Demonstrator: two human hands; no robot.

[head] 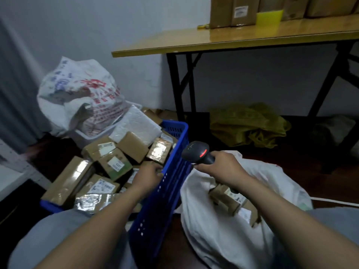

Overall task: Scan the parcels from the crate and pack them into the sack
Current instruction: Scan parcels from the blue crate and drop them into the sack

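A blue plastic crate [165, 193] stands before me, heaped with several brown cardboard parcels [114, 164] and a white padded mailer [136, 123]. My left hand [147, 176] reaches into the crate by its right wall, fingers curled among the parcels; whether it grips one is hidden. My right hand [223, 166] grips a black barcode scanner [198, 152] with its red light lit, held above the open white sack [223, 235]. Inside the sack lie a few brown parcels [229, 199].
A full printed white sack [77, 98] leans on the wall behind the crate. A yellow-topped folding table [233, 39] with cardboard boxes [233, 12] stands at the right rear. Crumpled olive sacks [248, 125] lie under it. My grey-clad knees flank the crate.
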